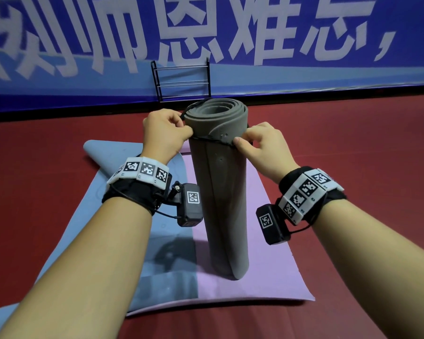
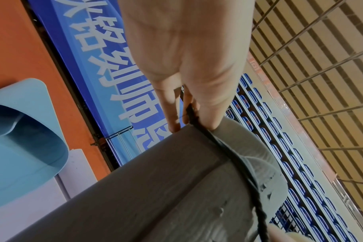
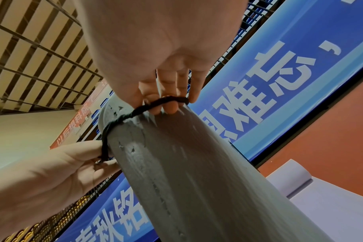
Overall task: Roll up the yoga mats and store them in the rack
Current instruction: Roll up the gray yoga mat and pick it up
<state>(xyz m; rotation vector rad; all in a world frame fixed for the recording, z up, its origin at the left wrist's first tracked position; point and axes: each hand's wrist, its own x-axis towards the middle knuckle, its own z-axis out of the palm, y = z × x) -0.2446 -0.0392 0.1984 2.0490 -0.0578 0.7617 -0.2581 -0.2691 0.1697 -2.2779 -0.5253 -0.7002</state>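
On the red floor, 1 grey mat stands rolled upright on 2 flat mats, blue and pink. The left hand and right hand pinch a black cord around its top. The rack behind holds nothing yet.

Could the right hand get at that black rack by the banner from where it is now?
Probably not: the right hand pinches the black cord on the grey mat, and the rack stands well beyond.
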